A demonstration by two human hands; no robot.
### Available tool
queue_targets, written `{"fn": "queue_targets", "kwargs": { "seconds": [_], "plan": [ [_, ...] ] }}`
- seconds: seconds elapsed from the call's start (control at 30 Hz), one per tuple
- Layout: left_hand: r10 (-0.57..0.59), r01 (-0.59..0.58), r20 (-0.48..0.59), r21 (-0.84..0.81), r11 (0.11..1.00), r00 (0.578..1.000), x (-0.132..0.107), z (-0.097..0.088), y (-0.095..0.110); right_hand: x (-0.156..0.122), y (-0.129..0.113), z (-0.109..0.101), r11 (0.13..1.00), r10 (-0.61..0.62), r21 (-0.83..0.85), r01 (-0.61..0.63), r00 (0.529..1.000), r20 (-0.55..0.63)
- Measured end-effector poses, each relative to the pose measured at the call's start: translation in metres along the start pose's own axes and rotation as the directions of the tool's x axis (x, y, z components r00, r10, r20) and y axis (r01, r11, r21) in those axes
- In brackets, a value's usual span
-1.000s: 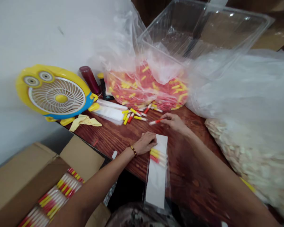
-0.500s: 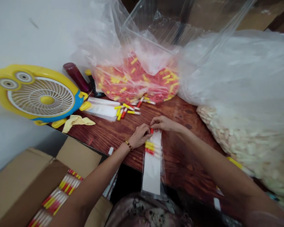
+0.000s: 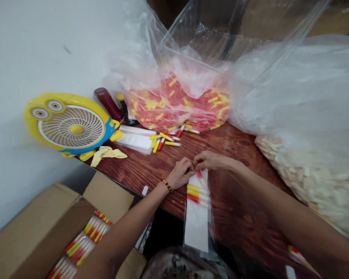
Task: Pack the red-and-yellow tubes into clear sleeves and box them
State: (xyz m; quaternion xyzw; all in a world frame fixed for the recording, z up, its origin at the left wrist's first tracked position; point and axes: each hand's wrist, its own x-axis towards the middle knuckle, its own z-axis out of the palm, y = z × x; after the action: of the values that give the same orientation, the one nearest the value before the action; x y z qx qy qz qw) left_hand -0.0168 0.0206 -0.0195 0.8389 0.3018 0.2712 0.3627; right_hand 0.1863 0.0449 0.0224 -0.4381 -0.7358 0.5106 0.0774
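Note:
A narrow clear plastic bag [image 3: 196,228] with a white card inside lies over the table's front edge. Several small tubes [image 3: 193,190] with yellow or red ends and whitish bodies rest crosswise in it. Nearer its top, one red-ended tube [image 3: 200,176] sits at a slant just below my fingers. My left hand [image 3: 181,173], with a beaded bracelet at the wrist, is closed in a pinch at the bag's top left corner. My right hand [image 3: 207,159] pinches the top edge beside it, the fingertips of both hands almost touching.
Loose tubes [image 3: 163,142] and flat bags with white cards [image 3: 136,140] lie behind my hands. A big bag of red and yellow pieces [image 3: 180,104], a sack of pale pieces [image 3: 305,170], a yellow fan [image 3: 72,128] and a carton [image 3: 69,201] of packed tubes surround the table.
The view has swung left, so everything appears further right and slightly lower. The red-ended tube, earlier at my fingertips, now lies slanted below them in the bag's top.

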Motion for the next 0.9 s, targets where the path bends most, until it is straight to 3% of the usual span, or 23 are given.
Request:
{"fn": "queue_targets", "kwargs": {
  "seconds": [0.1,0.23,0.43,0.7,0.83,0.9],
  "plan": [
    [-0.004,0.004,-0.014,-0.009,1.0,1.0,-0.001,0.0,0.0,-0.002,0.001,0.006,0.996,0.025,0.089,-0.029,0.998,0.051],
    [-0.006,0.005,-0.022,-0.037,0.999,1.0,-0.001,0.0,-0.001,-0.008,0.005,0.006,0.954,0.154,0.269,-0.133,0.986,-0.057],
    [-0.052,0.052,0.032,0.0,0.999,0.998,0.001,-0.001,0.001,-0.003,0.016,0.011,0.931,0.21,0.337,-0.142,0.962,-0.174],
    [-0.09,0.076,0.167,0.084,0.993,0.982,0.003,-0.004,0.006,-0.003,0.021,0.022,0.943,0.204,0.312,-0.115,0.941,-0.271],
    [-0.106,0.083,0.211,0.113,0.99,0.972,0.003,-0.005,0.008,0.003,0.018,0.014,0.952,0.223,0.257,-0.164,0.949,-0.223],
    [-0.121,0.097,0.207,0.122,0.988,0.971,0.003,-0.004,0.008,0.017,0.011,0.006,0.974,0.197,0.162,-0.157,0.943,-0.269]
  ]
}}
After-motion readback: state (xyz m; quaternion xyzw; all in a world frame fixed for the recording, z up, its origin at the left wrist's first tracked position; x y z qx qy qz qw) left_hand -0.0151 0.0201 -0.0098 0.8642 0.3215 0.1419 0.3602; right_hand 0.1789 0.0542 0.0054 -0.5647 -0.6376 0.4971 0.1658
